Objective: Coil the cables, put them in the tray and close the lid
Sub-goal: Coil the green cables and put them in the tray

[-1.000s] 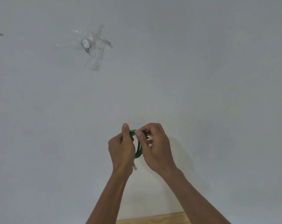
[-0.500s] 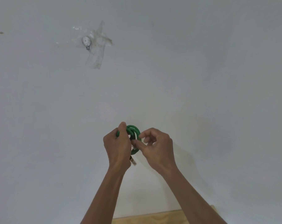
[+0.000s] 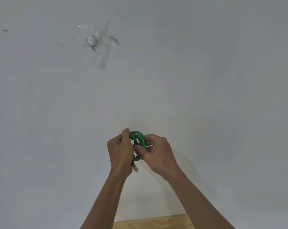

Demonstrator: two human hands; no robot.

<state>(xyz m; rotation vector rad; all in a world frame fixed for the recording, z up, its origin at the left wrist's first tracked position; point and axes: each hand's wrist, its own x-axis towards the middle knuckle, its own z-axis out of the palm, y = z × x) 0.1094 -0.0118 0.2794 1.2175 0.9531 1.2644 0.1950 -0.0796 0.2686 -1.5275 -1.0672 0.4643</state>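
Coiling stage. Green cable (image 3: 138, 140) is looped tight, held in the air between both hands in front of the wall (image 3: 206, 96). Left hand (image 3: 119, 151) closed round the loops; right hand (image 3: 157, 152) pinches the coil's side. Plug (image 3: 134, 166) dangles. Tray, lid out of view, so stowing and closing are probably still left.

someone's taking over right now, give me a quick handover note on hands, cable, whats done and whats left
Left hand: closed on the green cable, pinching the loops at the top.
Right hand: fingers on the coil's right side.
The cable is looped, held up in front of a white wall; one plug end hangs below.
Tray and lid are out of view.
Left: finish the coil, put it in the tray, close the lid.
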